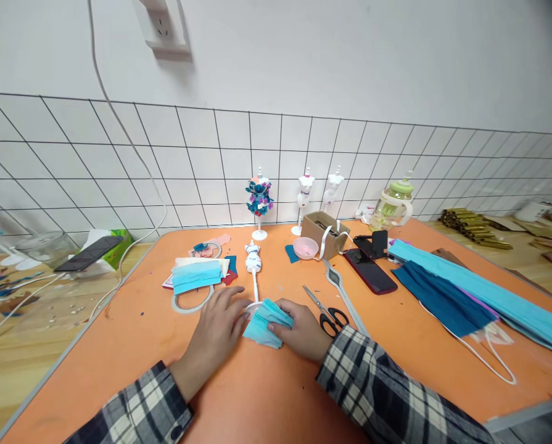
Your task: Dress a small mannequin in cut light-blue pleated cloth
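Observation:
My right hand point(301, 327) pinches a light blue pleated piece of mask fabric point(267, 324) between thumb and fingers, low over the front of the table. My left hand point(220, 317) is beside it, fingers bent, its thumb and forefinger closed at the left edge of a small white mannequin's round base. This mannequin point(253, 258) lies with its base toward me and its printed torso pointing away; the fabric covers part of the base. Scissors point(326, 313) with black handles lie just beyond my right hand.
Tape rolls point(179, 306) and cut mask pieces point(197, 275) lie left. Behind stand a flower-covered mannequin point(259, 198), two bare-looking mannequins point(305, 191), a pink bowl point(306, 248) and a cardboard box point(319, 228). A phone point(372, 272), masks point(446, 299) and a bottle point(393, 206) are right.

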The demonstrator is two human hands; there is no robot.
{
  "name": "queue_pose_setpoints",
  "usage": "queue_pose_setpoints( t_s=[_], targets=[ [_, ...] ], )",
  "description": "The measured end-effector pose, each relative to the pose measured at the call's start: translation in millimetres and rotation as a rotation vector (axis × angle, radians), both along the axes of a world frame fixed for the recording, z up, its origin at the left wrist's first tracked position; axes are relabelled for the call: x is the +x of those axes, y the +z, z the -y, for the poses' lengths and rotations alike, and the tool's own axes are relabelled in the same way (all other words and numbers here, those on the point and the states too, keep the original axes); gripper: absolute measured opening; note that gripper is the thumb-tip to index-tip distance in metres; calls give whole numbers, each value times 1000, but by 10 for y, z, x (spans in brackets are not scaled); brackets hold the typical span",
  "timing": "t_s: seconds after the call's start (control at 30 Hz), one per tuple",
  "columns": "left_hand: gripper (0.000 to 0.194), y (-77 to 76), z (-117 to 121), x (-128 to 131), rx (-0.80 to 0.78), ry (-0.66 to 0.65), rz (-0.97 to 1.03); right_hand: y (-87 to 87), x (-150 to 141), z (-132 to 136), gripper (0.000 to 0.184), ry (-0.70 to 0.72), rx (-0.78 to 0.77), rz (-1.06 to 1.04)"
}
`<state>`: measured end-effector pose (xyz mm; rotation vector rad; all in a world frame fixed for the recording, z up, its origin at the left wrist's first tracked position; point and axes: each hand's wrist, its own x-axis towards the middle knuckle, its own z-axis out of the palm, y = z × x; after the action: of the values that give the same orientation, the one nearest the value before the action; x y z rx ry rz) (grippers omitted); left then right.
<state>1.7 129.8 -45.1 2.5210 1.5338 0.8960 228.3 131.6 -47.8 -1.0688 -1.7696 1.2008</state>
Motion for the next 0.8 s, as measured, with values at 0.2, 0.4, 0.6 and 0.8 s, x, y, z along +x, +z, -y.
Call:
queue_pose_setpoints(
  t_s=[0.2,0.4,0.6,0.8],
  targets=[
    [32,124,201,102,-85,15,408,-35,-28,11,16,-12,-37,-82],
    [22,141,263,236,-364,-73,546,-13,-76,59,26,-74,-86,-202],
    [24,130,152,145,-466,58,864,-22,19,-17,35,-141,-126,-249],
    [25,138,74,51,-367,108,870,81,290,-188,41,-178,-133,-214]
  ],
)
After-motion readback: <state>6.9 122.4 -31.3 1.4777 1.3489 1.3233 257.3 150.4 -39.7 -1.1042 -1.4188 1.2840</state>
